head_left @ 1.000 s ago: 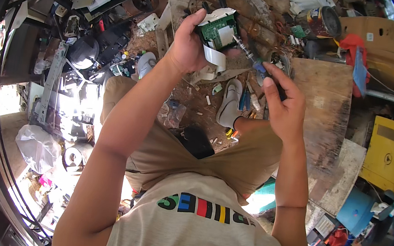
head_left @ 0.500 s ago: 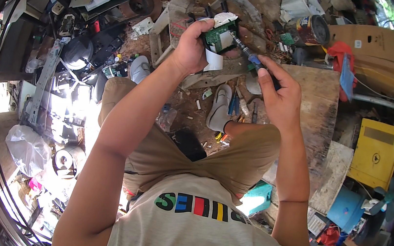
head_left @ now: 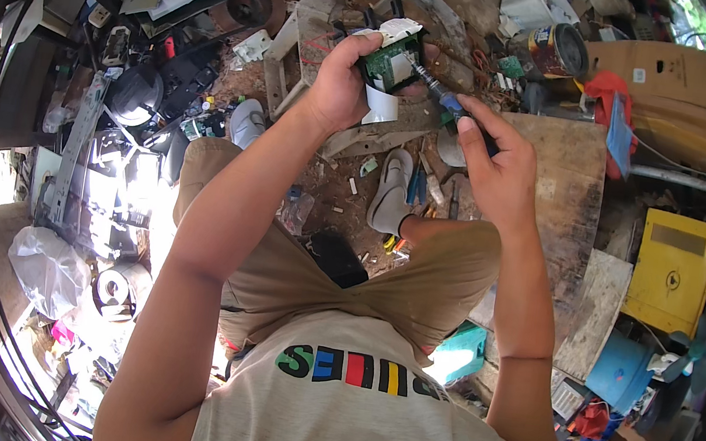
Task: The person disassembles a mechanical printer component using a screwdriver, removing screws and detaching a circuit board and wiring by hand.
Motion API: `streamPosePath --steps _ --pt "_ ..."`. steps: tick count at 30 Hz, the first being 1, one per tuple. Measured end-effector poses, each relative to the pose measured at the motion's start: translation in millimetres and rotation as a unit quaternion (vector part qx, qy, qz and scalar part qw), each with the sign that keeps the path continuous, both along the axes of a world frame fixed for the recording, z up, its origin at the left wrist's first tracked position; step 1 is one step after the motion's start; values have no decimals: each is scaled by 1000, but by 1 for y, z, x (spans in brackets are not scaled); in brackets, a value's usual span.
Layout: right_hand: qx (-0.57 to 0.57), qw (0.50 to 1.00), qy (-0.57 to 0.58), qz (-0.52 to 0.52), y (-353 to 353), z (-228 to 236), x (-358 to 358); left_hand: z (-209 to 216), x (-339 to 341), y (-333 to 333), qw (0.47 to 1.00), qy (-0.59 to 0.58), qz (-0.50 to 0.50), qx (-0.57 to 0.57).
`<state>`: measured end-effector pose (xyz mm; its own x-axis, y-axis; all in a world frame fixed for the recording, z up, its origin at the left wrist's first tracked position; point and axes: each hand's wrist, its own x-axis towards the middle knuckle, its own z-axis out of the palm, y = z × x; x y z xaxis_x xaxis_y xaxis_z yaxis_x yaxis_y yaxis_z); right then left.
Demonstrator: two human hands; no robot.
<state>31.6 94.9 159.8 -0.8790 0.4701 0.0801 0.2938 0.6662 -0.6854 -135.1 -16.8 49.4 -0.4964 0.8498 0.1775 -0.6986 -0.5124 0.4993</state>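
My left hand (head_left: 340, 82) is closed around the side of a device with a green circuit board (head_left: 384, 69). White material shows along the board's top edge. From its lower side hangs a curled white strip (head_left: 380, 107). In my right hand (head_left: 501, 161) is a screwdriver (head_left: 449, 101) with a blue and black handle, held between thumb and fingers. Its metal shaft slants up and left, and the tip is at the board's right part. Whether the tip sits on a screw is too small to tell.
Below the hands, a worn wooden frame (head_left: 362, 144) stands on the dirt floor. Pliers (head_left: 417, 184) and other hand tools lie beside my right foot (head_left: 393, 192). A wooden board (head_left: 564, 185) and a yellow case (head_left: 673, 273) are to the right. Electronic scrap (head_left: 135, 97) crowds the left.
The screwdriver has turned slightly in my right hand, showing more of its blue handle. The board is tilted a little differently. Both hands keep nearly the same place.
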Motion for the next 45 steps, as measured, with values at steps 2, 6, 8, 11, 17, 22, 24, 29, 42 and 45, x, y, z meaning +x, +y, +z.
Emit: streamPosePath --steps 2,6,8,11,17,22,24,29,42,45 --pt "-49 998 -34 -24 1 5 -2 1 0 1 1000 -4 8 -4" --pt "-122 992 -4 -16 8 5 -4 0 2 2 999 20 32 -24" --pt "-95 995 -29 -23 7 12 -6 0 2 2 999 0 32 -15" --pt "-72 997 -27 -17 10 12 -5 -3 -1 4 1000 -12 24 9" --pt "-63 998 -10 -11 8 7 -5 2 1 3 1000 4 23 1" --pt "20 999 17 25 8 5 -7 -2 2 3 998 36 41 -29" --pt "111 990 40 71 8 14 -11 -2 3 2 994 70 60 -51" --pt "-197 963 -182 18 33 34 -28 0 4 2 981 124 108 -101" --pt "436 855 75 271 31 46 -42 0 9 7 990 -8 70 -120" --pt "216 963 95 127 25 48 -48 4 12 10 992 -66 57 -91"
